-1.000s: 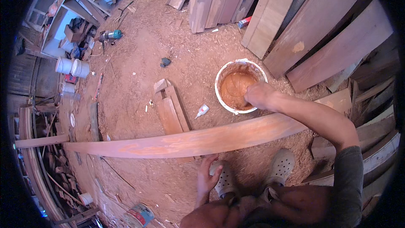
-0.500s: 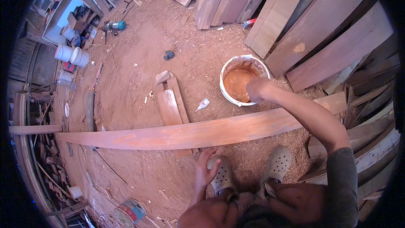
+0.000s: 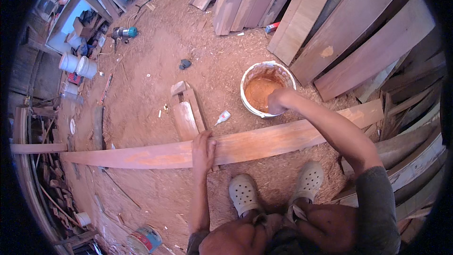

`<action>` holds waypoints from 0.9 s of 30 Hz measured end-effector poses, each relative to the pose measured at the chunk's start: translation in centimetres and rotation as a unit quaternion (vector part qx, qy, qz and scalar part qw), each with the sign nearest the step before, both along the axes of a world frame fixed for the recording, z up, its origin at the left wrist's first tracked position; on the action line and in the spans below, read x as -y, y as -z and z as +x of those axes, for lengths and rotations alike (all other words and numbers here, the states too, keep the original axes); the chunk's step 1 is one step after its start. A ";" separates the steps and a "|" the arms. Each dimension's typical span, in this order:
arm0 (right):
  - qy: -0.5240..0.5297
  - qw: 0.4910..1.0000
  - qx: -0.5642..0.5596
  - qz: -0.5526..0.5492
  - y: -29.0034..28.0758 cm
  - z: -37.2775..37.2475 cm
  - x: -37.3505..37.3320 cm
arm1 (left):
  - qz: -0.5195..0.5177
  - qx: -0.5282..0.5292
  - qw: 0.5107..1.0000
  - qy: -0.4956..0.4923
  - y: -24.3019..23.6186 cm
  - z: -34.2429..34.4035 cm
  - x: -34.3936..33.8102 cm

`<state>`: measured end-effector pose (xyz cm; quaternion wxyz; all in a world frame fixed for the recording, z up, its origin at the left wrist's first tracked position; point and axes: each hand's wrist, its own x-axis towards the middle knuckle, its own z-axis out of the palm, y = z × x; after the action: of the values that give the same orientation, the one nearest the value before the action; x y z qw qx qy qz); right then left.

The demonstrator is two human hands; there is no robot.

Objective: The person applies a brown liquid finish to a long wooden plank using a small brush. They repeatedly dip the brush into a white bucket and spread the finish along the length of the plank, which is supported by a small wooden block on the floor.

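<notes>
A long reddish-brown plank (image 3: 255,142) runs across in front of my feet, smeared with orange patches. My left hand (image 3: 204,151) lies on top of it, fingers stretched toward its far edge. Beyond the plank stands a white bucket (image 3: 244,95) holding an orange-brown paste (image 3: 261,89). My right hand (image 3: 281,100) is over the bucket's near right rim, its fingers curled down inside. What those fingers hold, if anything, is hidden. Short wooden blocks (image 3: 186,113) lie under and beyond the plank, close to my left hand. A small white bottle (image 3: 222,117) rests on the ground beside them.
Several boards (image 3: 351,19) lean at the back right, and more curved timber (image 3: 415,160) is stacked at the right. A teal power tool (image 3: 124,32) lies at the far left, near white buckets (image 3: 86,66). A tin (image 3: 145,239) stands at the lower left. Wood shavings cover the ground.
My left hand has moved forward and left from beside my foot onto the plank. The right hand stays at the bucket. The whole view has shifted slightly.
</notes>
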<state>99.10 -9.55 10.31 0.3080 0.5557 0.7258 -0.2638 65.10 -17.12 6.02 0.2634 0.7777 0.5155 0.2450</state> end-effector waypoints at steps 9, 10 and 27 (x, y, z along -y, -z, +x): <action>0.323 0.890 -0.309 -0.091 -6.4 7.8 0.8 | 0.004 -0.051 0.998 -0.035 2.6 -2.3 -0.8; 0.365 0.861 -0.339 -0.102 -6.6 8.5 1.7 | 0.017 -0.055 0.998 -0.028 2.8 -2.3 -0.6; 0.501 0.738 -0.442 0.090 -7.5 11.1 14.7 | 0.078 -0.033 0.995 -0.042 3.8 -1.2 0.2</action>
<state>110.21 -24.27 17.86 -0.2761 0.6851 0.4170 -0.5296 63.93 -17.34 2.19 0.1737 0.7811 0.5356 0.2697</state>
